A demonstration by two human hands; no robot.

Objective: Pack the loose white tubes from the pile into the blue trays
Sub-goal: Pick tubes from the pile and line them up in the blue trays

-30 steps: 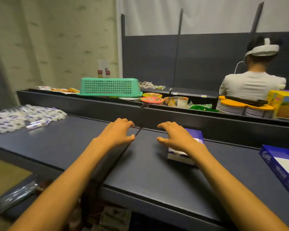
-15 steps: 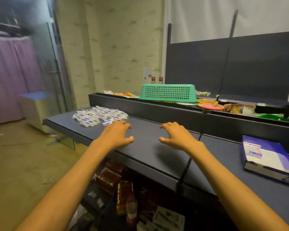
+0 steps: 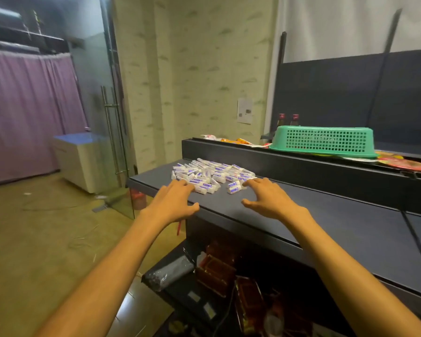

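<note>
While our left hand [image 3: 174, 203] and right hand [image 3: 269, 199] hover spread and empty, the white tubes [image 3: 212, 175] lie heaped at the bench's [image 3: 338, 222] far left corner.

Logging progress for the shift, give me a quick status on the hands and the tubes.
Left hand and right hand open, empty, at the pile's near edge. White tubes loose on the counter. No blue tray in view. Nothing in the way.

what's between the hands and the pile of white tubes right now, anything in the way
Nothing visible. The left hand and right hand hover open at the near edge of the tube pile, only bare counter beneath them.
</note>
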